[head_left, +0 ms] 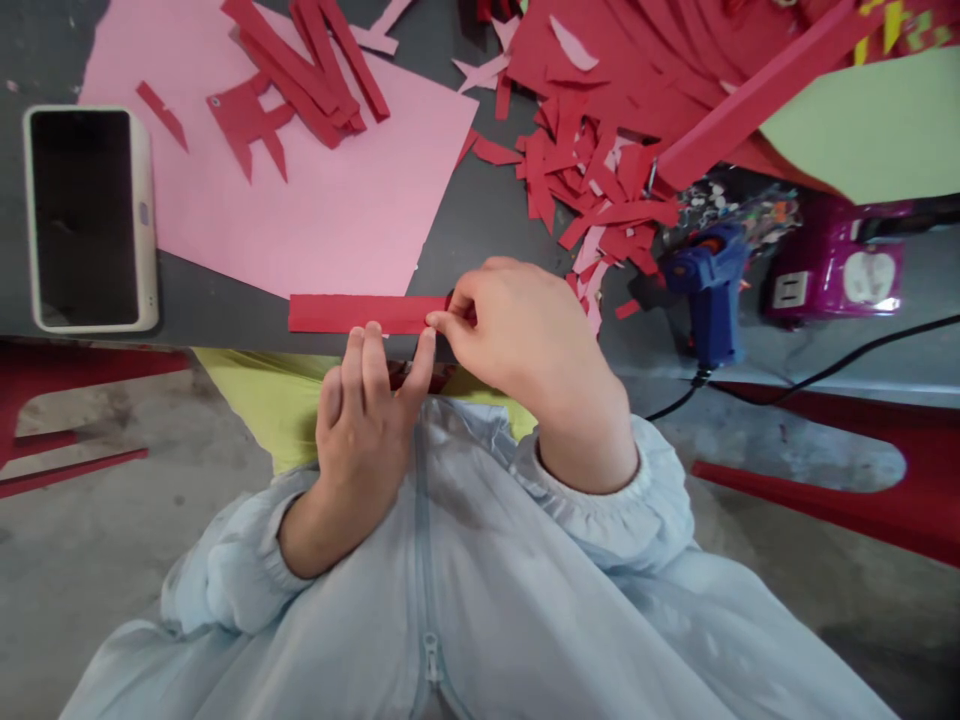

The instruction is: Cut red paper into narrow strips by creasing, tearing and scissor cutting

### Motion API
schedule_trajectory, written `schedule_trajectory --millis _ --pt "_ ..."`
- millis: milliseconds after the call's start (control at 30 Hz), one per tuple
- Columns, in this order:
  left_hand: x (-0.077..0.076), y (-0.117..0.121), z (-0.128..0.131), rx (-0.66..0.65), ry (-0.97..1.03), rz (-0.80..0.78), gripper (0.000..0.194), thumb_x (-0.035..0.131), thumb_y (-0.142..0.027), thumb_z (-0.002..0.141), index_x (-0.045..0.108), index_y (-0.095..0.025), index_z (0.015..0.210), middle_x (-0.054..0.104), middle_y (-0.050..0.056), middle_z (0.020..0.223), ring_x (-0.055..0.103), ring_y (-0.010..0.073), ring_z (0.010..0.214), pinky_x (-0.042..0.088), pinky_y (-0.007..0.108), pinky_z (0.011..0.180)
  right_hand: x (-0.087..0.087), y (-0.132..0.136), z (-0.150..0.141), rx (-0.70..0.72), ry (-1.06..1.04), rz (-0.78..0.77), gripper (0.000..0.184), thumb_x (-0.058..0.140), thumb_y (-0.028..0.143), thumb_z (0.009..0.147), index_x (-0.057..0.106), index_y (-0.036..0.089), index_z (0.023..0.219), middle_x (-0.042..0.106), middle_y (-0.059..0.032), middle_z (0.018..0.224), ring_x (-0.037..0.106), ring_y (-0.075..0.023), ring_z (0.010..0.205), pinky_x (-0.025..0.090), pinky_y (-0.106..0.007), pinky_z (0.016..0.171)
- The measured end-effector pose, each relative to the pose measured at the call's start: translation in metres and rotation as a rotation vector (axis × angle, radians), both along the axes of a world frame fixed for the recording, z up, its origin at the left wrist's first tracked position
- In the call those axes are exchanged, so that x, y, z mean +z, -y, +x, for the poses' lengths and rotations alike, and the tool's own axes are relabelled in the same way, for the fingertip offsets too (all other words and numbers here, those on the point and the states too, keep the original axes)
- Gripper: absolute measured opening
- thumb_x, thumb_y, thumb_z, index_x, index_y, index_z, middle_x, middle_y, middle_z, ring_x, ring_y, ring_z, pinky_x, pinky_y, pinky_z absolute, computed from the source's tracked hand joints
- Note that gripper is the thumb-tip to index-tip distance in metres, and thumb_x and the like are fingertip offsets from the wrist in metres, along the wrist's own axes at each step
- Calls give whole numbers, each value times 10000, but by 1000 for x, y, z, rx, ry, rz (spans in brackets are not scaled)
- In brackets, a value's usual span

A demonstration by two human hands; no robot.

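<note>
A folded red paper strip [352, 313] lies along the near edge of the dark table [480, 230]. My right hand [525, 350] pinches its right end between thumb and forefinger. My left hand [367, 400] rests at the table edge just below the strip, fingers together and pressing up against its lower edge. Both arms wear pale blue sleeves.
A pink paper sheet [300, 200] with red cut pieces lies behind the strip. A phone [90, 215] sits at the left. Red paper scraps [592, 170] pile at the right, with a blue glue gun [709, 290], a purple socket block [832, 270] and a black cable [825, 370].
</note>
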State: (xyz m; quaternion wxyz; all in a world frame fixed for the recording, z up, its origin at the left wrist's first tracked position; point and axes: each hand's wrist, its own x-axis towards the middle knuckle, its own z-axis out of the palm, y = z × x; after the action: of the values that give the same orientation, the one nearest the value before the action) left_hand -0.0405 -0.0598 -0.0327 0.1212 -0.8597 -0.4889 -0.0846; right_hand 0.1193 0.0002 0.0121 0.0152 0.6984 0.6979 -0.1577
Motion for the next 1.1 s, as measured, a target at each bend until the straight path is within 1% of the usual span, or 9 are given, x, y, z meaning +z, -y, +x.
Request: schedule_trajectory --millis 167,333,433,600,700,767,833,967,1100 --pt "-2 1 0 -11 -6 45 525 597 -190 951 483 -264 1458 622 220 1364 612 300 1280 492 390 998 0 0 2 10 -15 22 256 566 304 936 747 144 851 698 -111 876 631 -234 786 395 -331 668" --pt "-11 5 1 17 112 -45 588 529 -178 981 363 -290 1534 546 218 1460 515 327 1379 454 458 1067 2 9 14 44 -73 69 223 586 298 932 736 173 826 697 -83 870 594 -204 759 378 -324 680" --pt "-13 6 1 24 147 -79 581 516 -189 986 350 -238 1541 534 221 1472 493 321 1398 435 461 1099 2 15 24 -12 -96 83 198 615 297 917 728 194 791 695 -66 852 572 -192 738 355 -318 665" --pt "-7 4 4 1 212 -128 568 503 -214 990 354 -153 1535 557 221 1450 478 318 1411 391 462 1136 0 18 31 -76 -134 104 199 648 309 899 715 197 750 684 -53 818 575 -191 734 345 -316 654" --pt "-6 2 8 -53 212 -98 587 483 -194 989 318 -75 1539 592 218 1411 510 294 1387 390 409 1139 -2 18 29 -91 -127 111 184 653 289 890 710 192 745 677 -58 808 584 -202 757 353 -320 666" --pt "-6 1 9 -62 188 -59 577 494 -186 981 345 -46 1520 616 219 1380 549 287 1352 406 374 1123 -3 18 28 -94 -120 113 180 644 282 892 707 191 749 673 -63 809 581 -206 761 358 -325 672" --pt "-6 1 10 -50 176 -51 556 502 -183 979 379 -49 1504 634 213 1356 574 286 1326 421 362 1111 -4 18 27 -94 -109 116 182 632 276 897 704 191 753 668 -67 811 577 -209 765 362 -330 678" --pt "-3 0 11 -20 216 -122 549 479 -186 990 371 -83 1518 630 210 1364 570 294 1329 441 367 1095 -4 18 26 -82 -82 123 202 597 275 916 702 191 765 661 -72 810 580 -218 777 381 -340 692" --pt "1 -1 12 -17 119 -95 506 494 -185 984 434 -111 1481 641 202 1352 602 294 1294 479 361 1048 -5 19 25 -62 -55 126 220 563 277 934 708 181 800 670 -84 833 589 -223 788 402 -349 708"
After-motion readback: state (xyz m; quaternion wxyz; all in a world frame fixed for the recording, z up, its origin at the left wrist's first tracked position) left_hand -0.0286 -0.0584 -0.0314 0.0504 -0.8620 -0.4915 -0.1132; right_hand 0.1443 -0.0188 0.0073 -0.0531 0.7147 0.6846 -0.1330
